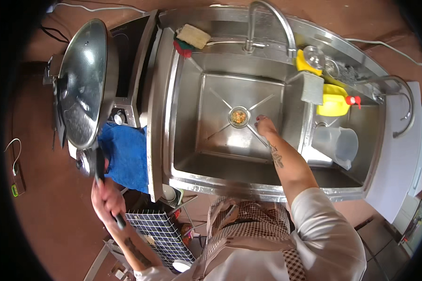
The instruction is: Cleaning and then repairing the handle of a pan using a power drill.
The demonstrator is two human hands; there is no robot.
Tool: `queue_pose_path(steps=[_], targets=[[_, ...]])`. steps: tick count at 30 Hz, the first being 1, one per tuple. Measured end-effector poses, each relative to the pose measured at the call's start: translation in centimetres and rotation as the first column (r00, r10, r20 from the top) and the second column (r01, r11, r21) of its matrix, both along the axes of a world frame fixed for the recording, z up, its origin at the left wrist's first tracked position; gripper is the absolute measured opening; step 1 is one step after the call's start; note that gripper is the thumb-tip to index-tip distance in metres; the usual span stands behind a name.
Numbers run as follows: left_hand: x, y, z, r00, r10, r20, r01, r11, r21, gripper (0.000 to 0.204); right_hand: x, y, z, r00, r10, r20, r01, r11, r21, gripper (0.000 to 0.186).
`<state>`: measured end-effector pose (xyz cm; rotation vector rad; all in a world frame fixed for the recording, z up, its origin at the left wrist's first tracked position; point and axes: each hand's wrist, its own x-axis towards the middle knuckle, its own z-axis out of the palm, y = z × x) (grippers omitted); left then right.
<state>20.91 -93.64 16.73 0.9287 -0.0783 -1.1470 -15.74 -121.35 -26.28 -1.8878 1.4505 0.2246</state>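
Long-handled pan (pixel 84 89) is held tipped on its side at far left, in front of the induction cooker (pixel 123 61); touching or apart cannot be told. Whether its glossy face is a glass lid or the bare inside is unclear. The left hand (pixel 109 199) is closed around the black handle (pixel 100 166), well back from the rim, probably for leverage and distance from the metal. The tilt presumably lets the face be seen or drained.

The right hand (pixel 266 125) is reached into the sink (pixel 185 145), fingers partly curled, just beside the drain strainer (pixel 239 116); whether anything is pinched cannot be told. Orange and green food scraps (pixel 239 115) are caught in the strainer, set low at the basin's middle, likely so that solids collect there.

Farther out, a blue towel (pixel 126 152) is spread on the worktop (pixel 156 140) near the cooker, perhaps for drips. A sponge (pixel 193 36) is laid on the sink's back ledge, a grey cloth (pixel 312 87) is draped over the divider, and a yellow detergent bottle (pixel 333 100) and clear plastic jug (pixel 340 145) are placed at right, presumably within easy reach.
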Motion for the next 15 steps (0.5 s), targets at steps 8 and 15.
queue_pose_path(steps=[8, 15], targets=[[-4.3, 4.4, 1.5, 0.994, -0.105, 0.039, 0.104, 0.994, 0.024, 0.059, 8.9, -1.1, -9.1, 0.992, -0.118, 0.052, 0.121, 0.991, -0.054, 0.023], [-4.7, 5.4, 0.4, 0.998, -0.065, 0.020, 0.062, 0.990, 0.129, 0.061, 7.5, -1.5, -12.9, 0.981, -0.146, 0.130, 0.157, 0.985, -0.075, 0.020]])
